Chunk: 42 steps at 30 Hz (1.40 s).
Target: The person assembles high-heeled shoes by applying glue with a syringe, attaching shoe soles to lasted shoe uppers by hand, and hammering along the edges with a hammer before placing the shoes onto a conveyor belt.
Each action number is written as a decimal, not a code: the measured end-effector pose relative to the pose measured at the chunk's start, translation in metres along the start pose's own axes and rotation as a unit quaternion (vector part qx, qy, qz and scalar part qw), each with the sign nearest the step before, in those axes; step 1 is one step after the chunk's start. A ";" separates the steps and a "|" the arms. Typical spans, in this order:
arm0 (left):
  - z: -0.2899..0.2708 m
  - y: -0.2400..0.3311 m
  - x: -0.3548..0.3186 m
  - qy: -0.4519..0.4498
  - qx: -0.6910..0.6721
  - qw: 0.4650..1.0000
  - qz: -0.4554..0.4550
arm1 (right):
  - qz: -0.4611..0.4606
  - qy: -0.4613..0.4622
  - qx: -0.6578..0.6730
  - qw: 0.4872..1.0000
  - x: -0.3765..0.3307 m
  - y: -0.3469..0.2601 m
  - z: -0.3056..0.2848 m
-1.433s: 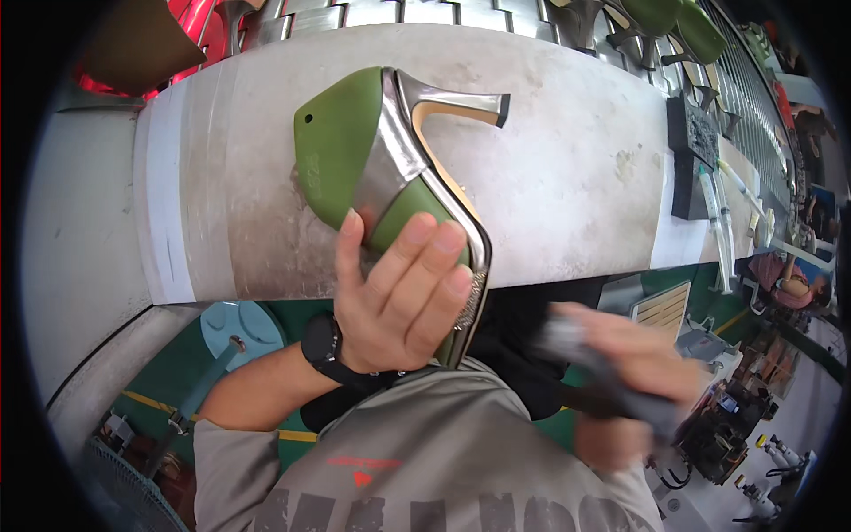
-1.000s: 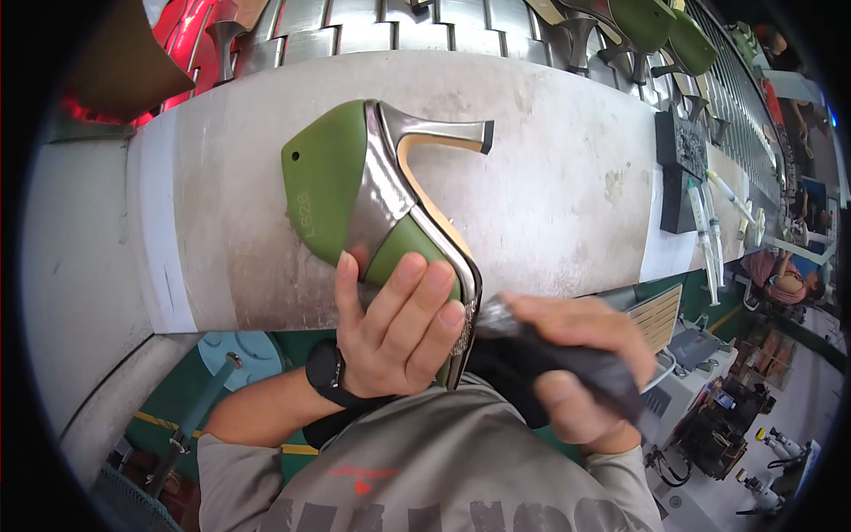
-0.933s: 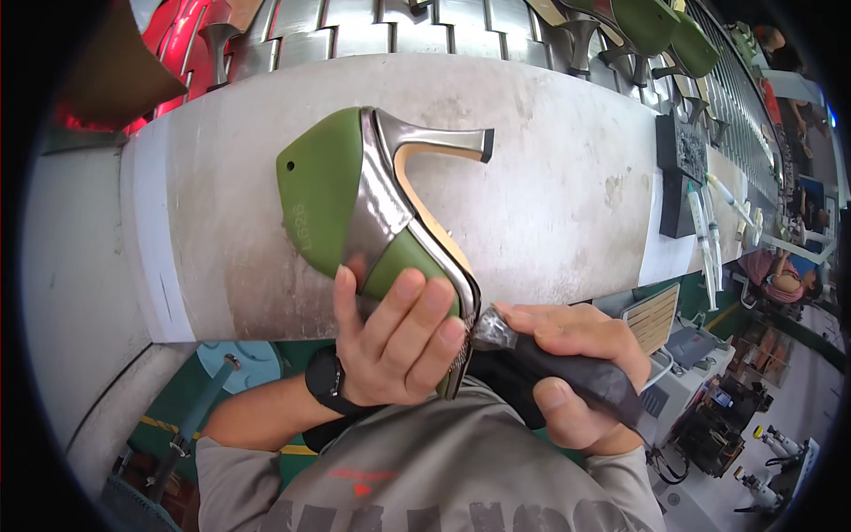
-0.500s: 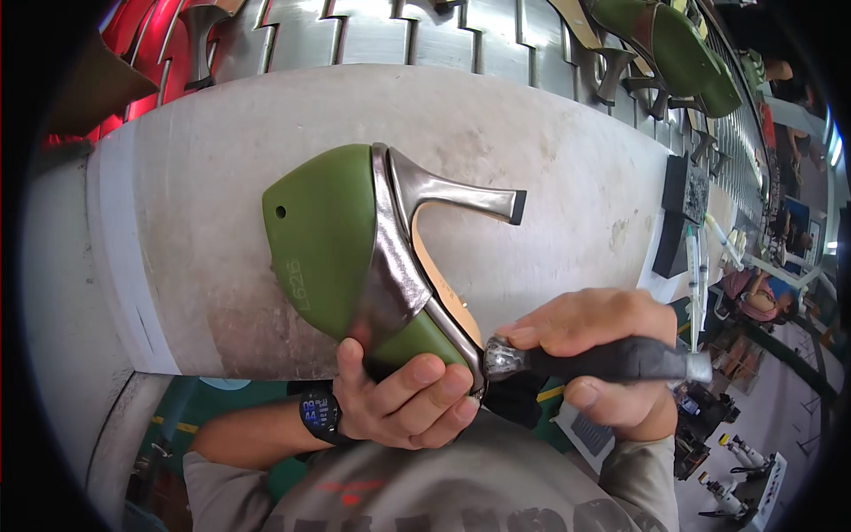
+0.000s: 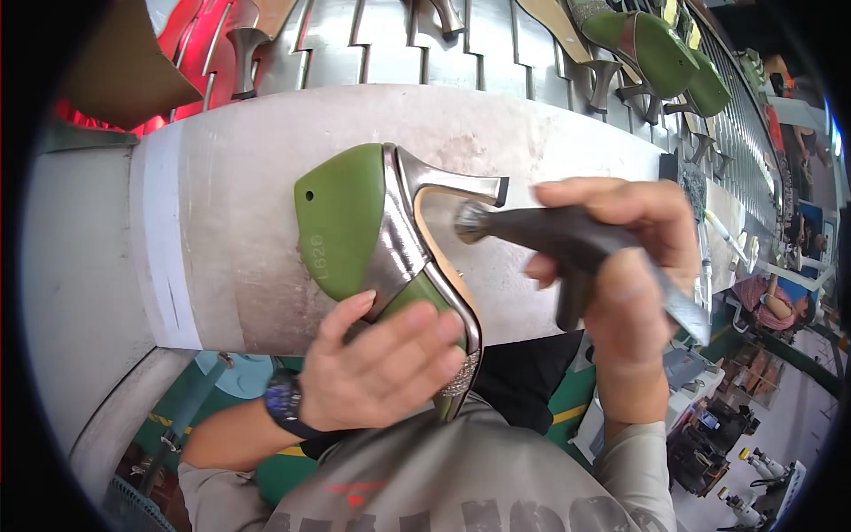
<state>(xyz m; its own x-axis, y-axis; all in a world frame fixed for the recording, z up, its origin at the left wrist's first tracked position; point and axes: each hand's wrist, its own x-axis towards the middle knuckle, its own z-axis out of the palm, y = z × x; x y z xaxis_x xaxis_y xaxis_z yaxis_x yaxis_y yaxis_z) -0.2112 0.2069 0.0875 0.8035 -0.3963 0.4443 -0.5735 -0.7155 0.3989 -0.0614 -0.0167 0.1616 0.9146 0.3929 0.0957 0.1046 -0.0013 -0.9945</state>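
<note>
A metallic pewter high-heeled shoe (image 5: 403, 244) lies on its side on the pale bench, with a green shoe last (image 5: 341, 217) inside it. Its slim heel (image 5: 461, 182) points right, and the toe end with a glittery band (image 5: 461, 374) reaches over the bench's near edge. My left hand (image 5: 377, 372) holds the shoe near its front, slightly blurred, fingers across the green last. Raised to the right of the shoe, my right hand (image 5: 634, 310) is closed around a shoemaker's hammer (image 5: 536, 232). The hammer's round metal face is near the heel, apart from the shoe.
Beyond the bench (image 5: 239, 177) runs a slatted metal conveyor (image 5: 381, 44) carrying heels and more shoes on green lasts (image 5: 656, 53). A brown curved panel (image 5: 124, 58) stands at far left. A black block (image 5: 687, 182) and syringes (image 5: 727, 232) sit at right.
The hammer has lifted away from the shoe's front and swung up, now angled beside the heel. My left hand has shifted left and its fingers have loosened, uncovering the glittery band.
</note>
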 end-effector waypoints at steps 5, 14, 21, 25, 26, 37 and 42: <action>-0.039 -0.057 0.043 -0.042 -0.056 0.988 -0.140 | 0.143 0.076 0.017 0.987 0.009 -0.024 0.014; -0.030 -0.069 0.046 -0.104 -0.119 0.977 -0.144 | 0.149 0.154 0.116 0.970 0.025 0.003 0.043; -0.030 -0.070 0.046 -0.111 -0.122 0.976 -0.139 | 0.152 0.085 -0.013 0.985 0.065 -0.008 0.048; -0.026 -0.076 0.042 -0.107 -0.111 0.981 -0.120 | 0.220 0.027 0.017 0.975 0.076 -0.002 0.040; -0.025 -0.077 0.041 -0.102 -0.110 0.981 -0.121 | 0.204 0.040 0.031 0.978 0.070 0.001 0.039; -0.027 -0.075 0.037 -0.091 -0.104 0.982 -0.133 | 0.183 0.085 0.152 0.968 0.035 0.020 0.032; -0.029 -0.076 0.038 -0.109 -0.089 0.982 -0.121 | 0.124 -0.077 -0.045 0.988 0.072 -0.011 0.036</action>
<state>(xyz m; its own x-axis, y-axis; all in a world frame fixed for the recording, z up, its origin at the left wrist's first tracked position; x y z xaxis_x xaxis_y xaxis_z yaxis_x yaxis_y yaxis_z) -0.1415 0.2627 0.0977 0.9240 -0.3546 0.1433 -0.3639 -0.6994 0.6152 -0.0112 0.0449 0.1783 0.8473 0.5050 -0.1645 -0.0739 -0.1946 -0.9781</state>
